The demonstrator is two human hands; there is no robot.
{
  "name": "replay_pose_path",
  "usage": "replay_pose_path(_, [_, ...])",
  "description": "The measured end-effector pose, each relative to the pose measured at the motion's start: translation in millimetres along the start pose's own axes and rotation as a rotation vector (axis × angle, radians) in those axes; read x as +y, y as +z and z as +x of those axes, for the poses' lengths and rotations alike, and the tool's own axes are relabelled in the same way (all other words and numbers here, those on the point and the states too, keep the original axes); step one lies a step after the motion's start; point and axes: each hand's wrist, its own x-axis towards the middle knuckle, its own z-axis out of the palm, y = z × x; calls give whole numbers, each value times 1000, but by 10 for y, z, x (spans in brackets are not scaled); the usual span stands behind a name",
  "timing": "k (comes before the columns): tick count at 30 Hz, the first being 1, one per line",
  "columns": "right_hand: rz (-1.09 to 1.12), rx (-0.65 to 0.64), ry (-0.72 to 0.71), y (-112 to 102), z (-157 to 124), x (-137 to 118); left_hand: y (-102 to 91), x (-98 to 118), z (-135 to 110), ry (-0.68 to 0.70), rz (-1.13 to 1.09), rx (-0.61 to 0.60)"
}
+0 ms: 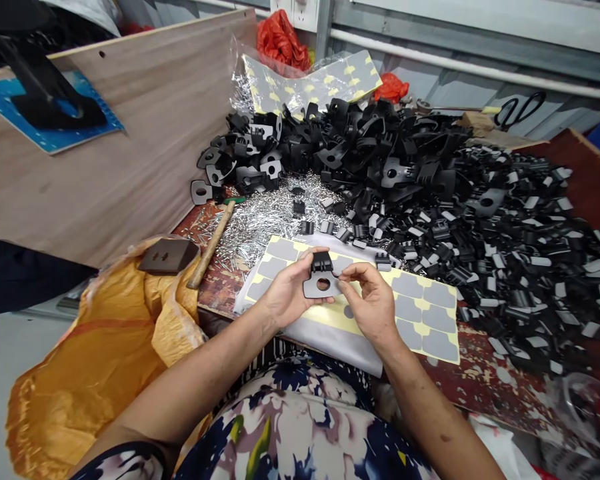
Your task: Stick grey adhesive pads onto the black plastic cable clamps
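Note:
My left hand (285,293) is closed around a flat black plastic clip part (322,280) with a round hole, held above a yellow backing sheet of grey adhesive pads (420,313). My right hand (373,300) pinches the right edge of the same part with thumb and fingertips. Both hands hover over the near edge of the worktable (480,373). The sheet lies on a white cloth under my hands.
A big heap of black clip parts (430,173) fills the table's middle and right. Silver pins (265,220) lie scattered beside a wooden-handled hammer (211,245). An orange sack (105,347) bearing a dark block sits left. More pad sheets (310,83) and scissors (520,110) lie at the back.

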Motion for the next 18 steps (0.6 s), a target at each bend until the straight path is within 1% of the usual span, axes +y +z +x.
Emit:
replay_pose_path(2, [-91, -11, -67, 16, -19, -15, 26, -36, -5, 27, 62, 10])
replay_pose_path(4, [-212, -6, -151, 52, -55, -21, 55, -102, 13, 106, 160, 48])
replay_pose_path(6, [-337, 5, -280, 102, -107, -14, 67, -183, 52, 255, 284, 134])
replay_pose_path(9, [-557, 29, -525, 152, -183, -10, 32, -277, 106, 492, 515, 258])
replay_pose_path(10, [-639, 55, -578, 151, -199, -18, 9, -294, 111, 535, 584, 278])
replay_pose_path(11, [-715, 93, -593, 138, -208, -31, -14, -304, 106, 549, 630, 287])
replay_pose_path(12, [-770, 130, -565, 115, -209, -46, -34, -307, 90, 534, 652, 286])
replay_pose_path(13, [-786, 153, -499, 83, -203, -60, -50, -306, 65, 496, 655, 275])
replay_pose_path(14, [-755, 147, -401, 43, -191, -70, -60, -300, 30, 446, 649, 254])
replay_pose_path(15, [-682, 102, -286, -3, -174, -73, -63, -289, -10, 390, 640, 221])
replay_pose_path(16, [-579, 25, -172, -54, -153, -68, -59, -269, -53, 323, 633, 170])
replay_pose_path(17, [-472, -76, -81, -112, -124, -56, -52, -235, -95, 244, 628, 111])
replay_pose_path(18, [-387, -190, -21, -175, -84, -39, -41, -180, -132, 148, 621, 51])
